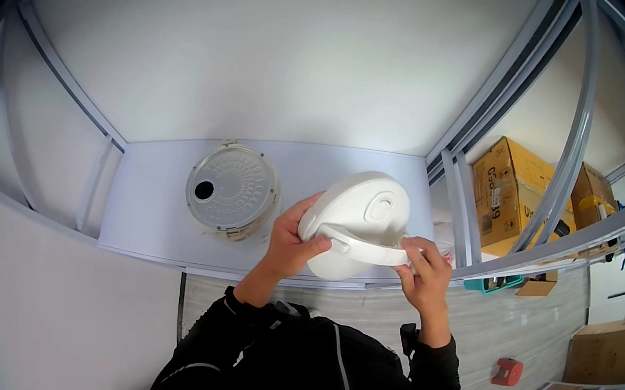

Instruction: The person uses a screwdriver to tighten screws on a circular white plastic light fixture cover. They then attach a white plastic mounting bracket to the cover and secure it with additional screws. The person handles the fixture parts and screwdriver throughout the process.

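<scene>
The white shell (349, 206) is held over the desk (144, 214), right of the round drum (244, 178); its left edge is grasped by the left grip (293, 238), its curved handle (370, 251) by the right grip (423, 274). Light, stiff, slightly slippery plastic is presumed; edge and handle are best grasped.

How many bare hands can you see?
2. The left hand grips the left side of the rounded white plastic object; the right hand holds the right end of its curved white plastic handle.
</scene>
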Tool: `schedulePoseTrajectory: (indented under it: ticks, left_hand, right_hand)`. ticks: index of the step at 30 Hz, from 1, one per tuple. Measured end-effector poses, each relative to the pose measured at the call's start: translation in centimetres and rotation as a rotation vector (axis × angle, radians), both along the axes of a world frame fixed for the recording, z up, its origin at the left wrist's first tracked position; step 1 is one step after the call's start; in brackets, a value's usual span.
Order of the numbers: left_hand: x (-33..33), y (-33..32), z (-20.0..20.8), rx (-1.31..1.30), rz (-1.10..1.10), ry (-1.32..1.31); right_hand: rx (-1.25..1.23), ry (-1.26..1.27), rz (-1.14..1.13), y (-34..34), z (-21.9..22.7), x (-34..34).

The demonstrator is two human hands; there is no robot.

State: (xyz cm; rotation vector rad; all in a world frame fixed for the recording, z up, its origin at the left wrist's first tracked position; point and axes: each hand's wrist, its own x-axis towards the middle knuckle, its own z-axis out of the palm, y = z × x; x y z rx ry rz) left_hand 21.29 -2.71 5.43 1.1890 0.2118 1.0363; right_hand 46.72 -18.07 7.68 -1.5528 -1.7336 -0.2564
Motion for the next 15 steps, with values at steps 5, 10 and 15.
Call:
schedulePoseTrajectory:
  ticks: [5,10,15]
  left_hand:
    - [-0.1,-0.2,-0.6,-0.033,-0.04,-0.065]
    - [-0.2,-0.2,-1.2,-0.048,-0.066,-0.057]
    - [-0.4,-0.3,-1.1,-0.042,-0.042,-0.087]
  right_hand:
    - [-0.06,-0.001,0.045,-0.2,0.2,0.1]
    - [-0.072,-0.011,0.035,-0.5,0.8,-0.1]
    - [-0.08,-0.023,0.051,-0.4,0.9,-0.3]
